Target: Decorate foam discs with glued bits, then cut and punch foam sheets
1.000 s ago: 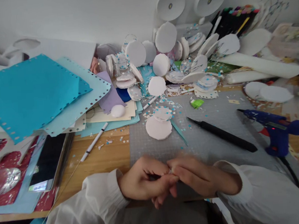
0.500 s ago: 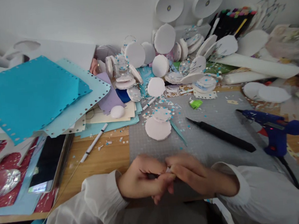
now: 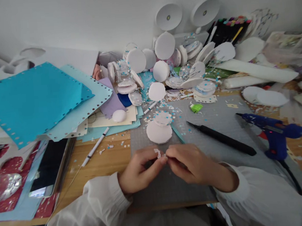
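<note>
Head view, clock read from the fingertips: the left hand (image 3: pixel 137 169) pinches a small white piece (image 3: pixel 158 153), its thumb and forefinger nearly together and the piece poking up at their tips. Toward 3 o'clock, the right hand (image 3: pixel 192 160) has its thumb and forefinger drawn in close to the left's tips; I cannot tell whether it grips anything. At 9 o'clock, farthest out, lies a dark phone (image 3: pixel 49 161), then a white stick (image 3: pixel 95 147), then wooden desk (image 3: pixel 115 160). The gray mat (image 3: pixel 158 195) has its left edge passing behind the left hand and its near edge at 6 o'clock. At 12 sits a white disc (image 3: pixel 159 134), near the fingers; at 1, a teal strip (image 3: pixel 177 134). Mat surface separates the right hand from a black pen-like tool (image 3: pixel 222 138) near 3; beyond it is a blue glue gun (image 3: pixel 274 133).
</note>
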A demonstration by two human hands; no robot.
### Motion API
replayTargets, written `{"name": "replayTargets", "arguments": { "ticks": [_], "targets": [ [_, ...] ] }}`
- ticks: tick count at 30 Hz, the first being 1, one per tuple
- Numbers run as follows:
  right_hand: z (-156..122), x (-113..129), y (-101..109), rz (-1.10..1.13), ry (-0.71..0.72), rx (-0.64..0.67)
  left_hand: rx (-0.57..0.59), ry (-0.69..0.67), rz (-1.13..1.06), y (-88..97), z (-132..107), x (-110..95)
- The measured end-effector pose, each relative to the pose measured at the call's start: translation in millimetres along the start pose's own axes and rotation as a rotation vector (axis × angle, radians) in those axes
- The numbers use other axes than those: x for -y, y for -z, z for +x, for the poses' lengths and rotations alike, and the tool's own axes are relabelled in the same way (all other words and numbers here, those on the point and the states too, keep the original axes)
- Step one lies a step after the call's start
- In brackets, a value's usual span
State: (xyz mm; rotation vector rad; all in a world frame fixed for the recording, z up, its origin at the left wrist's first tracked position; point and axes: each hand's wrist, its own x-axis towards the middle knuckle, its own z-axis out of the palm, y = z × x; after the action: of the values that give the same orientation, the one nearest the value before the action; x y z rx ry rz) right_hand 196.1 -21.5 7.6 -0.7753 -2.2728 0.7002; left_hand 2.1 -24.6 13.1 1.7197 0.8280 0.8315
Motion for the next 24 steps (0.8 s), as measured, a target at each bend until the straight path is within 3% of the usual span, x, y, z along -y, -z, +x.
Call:
{"name": "replayTargets", "arguments": {
  "ticks": [4,8,11,17,24],
  "targets": [
    [0.6,3.9,5.2,0.211,-0.102,-0.023,0.043,0.028,-0.045,1.5,-0.7,0.4],
    [4.0,4.3,8.9,0.306,0.008,0.055,0.116,0.037,-0.192,3.6,0.0,3.3],
    [4.5,2.9,7.1,0.309,0.045,0.068,0.098,0.078,-0.223,3.5,0.4,5.4],
    [-1.4,-1.5,-1.7,0.229,-0.071,-0.118,-0.053,0.097,-0.103,2.1,1.4,2.6],
    [1.2,2.8,2.9,0.204,-0.121,0.041,0.059,-0.025,0.067,1.8,0.1,5.3]
  ]
}}
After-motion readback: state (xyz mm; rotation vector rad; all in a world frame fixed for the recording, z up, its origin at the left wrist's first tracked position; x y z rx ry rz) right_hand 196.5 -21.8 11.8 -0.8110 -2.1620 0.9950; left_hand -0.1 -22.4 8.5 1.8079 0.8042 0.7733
